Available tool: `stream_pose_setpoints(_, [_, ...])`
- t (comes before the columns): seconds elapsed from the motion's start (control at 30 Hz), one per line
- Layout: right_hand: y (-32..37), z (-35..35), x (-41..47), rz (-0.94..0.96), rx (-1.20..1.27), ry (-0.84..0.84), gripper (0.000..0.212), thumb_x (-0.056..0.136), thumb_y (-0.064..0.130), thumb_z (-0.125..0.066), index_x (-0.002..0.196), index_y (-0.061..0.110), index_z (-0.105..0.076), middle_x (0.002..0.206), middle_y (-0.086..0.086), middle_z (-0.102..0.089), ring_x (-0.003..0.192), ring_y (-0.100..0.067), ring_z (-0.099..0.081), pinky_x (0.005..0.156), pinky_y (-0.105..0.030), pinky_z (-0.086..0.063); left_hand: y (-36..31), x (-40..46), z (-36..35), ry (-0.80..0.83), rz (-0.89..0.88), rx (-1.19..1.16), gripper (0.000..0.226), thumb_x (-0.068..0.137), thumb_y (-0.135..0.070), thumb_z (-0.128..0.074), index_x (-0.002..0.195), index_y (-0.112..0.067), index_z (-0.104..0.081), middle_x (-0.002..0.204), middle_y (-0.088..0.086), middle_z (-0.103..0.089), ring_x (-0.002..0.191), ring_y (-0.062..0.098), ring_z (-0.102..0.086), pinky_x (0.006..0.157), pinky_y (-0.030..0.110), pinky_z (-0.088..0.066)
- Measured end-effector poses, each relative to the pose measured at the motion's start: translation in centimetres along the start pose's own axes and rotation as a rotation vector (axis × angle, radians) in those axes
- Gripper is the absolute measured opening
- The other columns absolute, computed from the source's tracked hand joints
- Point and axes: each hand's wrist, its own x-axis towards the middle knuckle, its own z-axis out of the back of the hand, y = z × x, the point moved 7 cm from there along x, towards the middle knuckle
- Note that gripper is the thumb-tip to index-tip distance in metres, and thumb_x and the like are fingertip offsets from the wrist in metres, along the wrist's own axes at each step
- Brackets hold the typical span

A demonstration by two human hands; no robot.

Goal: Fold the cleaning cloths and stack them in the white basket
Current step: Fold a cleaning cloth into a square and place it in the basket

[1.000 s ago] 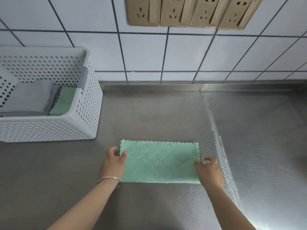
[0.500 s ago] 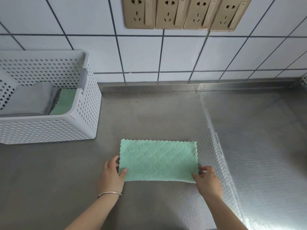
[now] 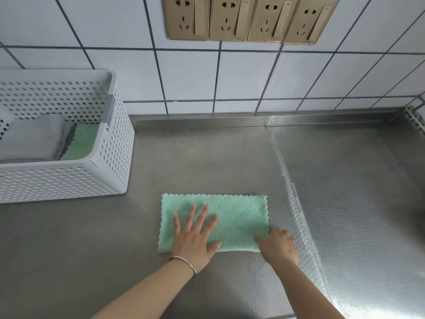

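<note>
While our left hand [image 3: 195, 236] lies spread flat on the near-left part of the green cloth [image 3: 232, 217], our right hand [image 3: 279, 246] pinches the cloth's near-right corner. We should keep the palm pressing as an anchor, carry that corner across and match the scalloped edges before creasing. Up and left of the cloth, well apart, stands the white basket [image 3: 115, 171].
</note>
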Motion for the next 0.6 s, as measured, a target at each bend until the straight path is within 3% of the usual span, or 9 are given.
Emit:
stream_pose_setpoints(0.07, [0.3, -0.1, 0.1, 0.000, -0.043, 0.041, 0.056, 0.086, 0.046, -0.051, 0.135, 0.019, -0.043, 0.128, -0.003, -0.047, 0.120, -0.022, -0.044, 0.096, -0.037, -0.040, 0.2, 0.4, -1.2, 0.085, 0.005, 0.009, 0.072, 0.077, -0.074, -0.025, 0.142, -0.046, -0.010, 0.157, -0.001, -0.009, 0.142, 0.028, 0.003, 0.105, 0.065, 0.010])
stream_pose_setpoints(0.13, [0.3, -0.2, 0.1, -0.003, 0.000, 0.080, 0.047, 0.083, 0.040, -0.051, 0.127, 0.022, -0.051, 0.114, 0.000, -0.055, 0.109, -0.019, -0.052, 0.089, -0.034, -0.044, 0.3, 0.7, -1.4, 0.062, -0.013, 0.046, 0.071, 0.075, -0.082, -0.006, 0.133, -0.052, 0.022, 0.153, -0.006, 0.024, 0.136, 0.026, 0.031, 0.100, 0.067, 0.021])
stream_pose_setpoints(0.23, [0.6, 0.1, -0.3, 0.033, 0.211, 0.064, 0.024, 0.080, 0.022, -0.051, 0.103, 0.016, -0.057, 0.080, 0.004, -0.056, 0.071, -0.011, -0.053, 0.058, -0.022, -0.042, 0.1, 0.5, -1.2, 0.189, -0.018, 0.069, 0.080, 0.067, -0.086, -0.001, 0.126, -0.049, 0.037, 0.142, -0.006, 0.045, 0.130, 0.029, 0.044, 0.099, 0.066, 0.023])
stream_pose_setpoints(0.3, [1.3, 0.8, -1.1, 0.115, 0.292, -0.059, 0.010, 0.081, 0.014, -0.052, 0.090, 0.015, -0.050, 0.079, 0.002, -0.055, 0.066, -0.011, -0.049, 0.054, -0.023, -0.038, -0.3, 0.5, -0.1, 0.224, 0.007, 0.002, 0.081, 0.074, -0.079, -0.012, 0.138, -0.045, 0.023, 0.146, -0.006, 0.039, 0.134, 0.028, 0.038, 0.105, 0.062, 0.018])
stream_pose_setpoints(0.37, [2.7, 1.6, -2.6, 0.241, 0.291, -0.221, 0.011, 0.080, 0.009, -0.055, 0.084, 0.016, -0.047, 0.081, 0.002, -0.054, 0.067, -0.016, -0.051, 0.057, -0.026, -0.039, -1.1, 0.6, 1.9, 0.160, 0.041, -0.208, 0.073, 0.086, -0.068, -0.024, 0.147, -0.038, 0.002, 0.155, -0.007, 0.020, 0.142, 0.023, 0.024, 0.114, 0.051, 0.011])
stream_pose_setpoints(0.47, [5.6, 2.2, -5.2, 0.472, 0.278, -0.401, 0.019, 0.067, 0.003, -0.067, 0.076, 0.014, -0.053, 0.075, 0.003, -0.052, 0.057, -0.021, -0.052, 0.047, -0.027, -0.037, -1.6, 0.7, 4.8, 0.018, 0.225, -0.889, 0.058, 0.093, -0.044, -0.045, 0.145, -0.022, -0.030, 0.152, -0.006, -0.027, 0.143, 0.014, -0.020, 0.117, 0.035, -0.016])
stream_pose_setpoints(0.53, [7.6, 2.2, -6.8, 0.660, 0.227, -0.530, 0.017, 0.058, 0.004, -0.067, 0.068, 0.014, -0.057, 0.067, 0.002, -0.054, 0.050, -0.022, -0.054, 0.040, -0.025, -0.036, -1.9, 1.1, 5.8, 0.051, 0.318, -1.188, 0.031, 0.094, -0.033, -0.050, 0.118, -0.016, -0.058, 0.117, 0.000, -0.060, 0.113, 0.020, -0.054, 0.098, 0.033, -0.037])
stream_pose_setpoints(0.57, [8.6, 2.1, -7.7, 0.759, 0.197, -0.597, 0.010, 0.059, 0.008, -0.061, 0.065, 0.014, -0.057, 0.064, 0.002, -0.053, 0.050, -0.021, -0.053, 0.039, -0.025, -0.037, -1.8, 1.2, 6.3, 0.053, 0.341, -1.220, 0.020, 0.094, -0.031, -0.049, 0.090, -0.015, -0.062, 0.088, 0.001, -0.061, 0.086, 0.021, -0.058, 0.083, 0.032, -0.040])
stream_pose_setpoints(0.6, [9.4, 1.8, -8.5, 0.845, 0.170, -0.641, 0.004, 0.062, 0.012, -0.054, 0.063, 0.015, -0.056, 0.062, 0.002, -0.051, 0.052, -0.020, -0.051, 0.041, -0.027, -0.039, -1.6, 1.3, 6.5, 0.042, 0.367, -1.234, 0.028, 0.094, -0.029, -0.048, 0.070, -0.016, -0.053, 0.069, 0.000, -0.051, 0.067, 0.019, -0.049, 0.071, 0.031, -0.037])
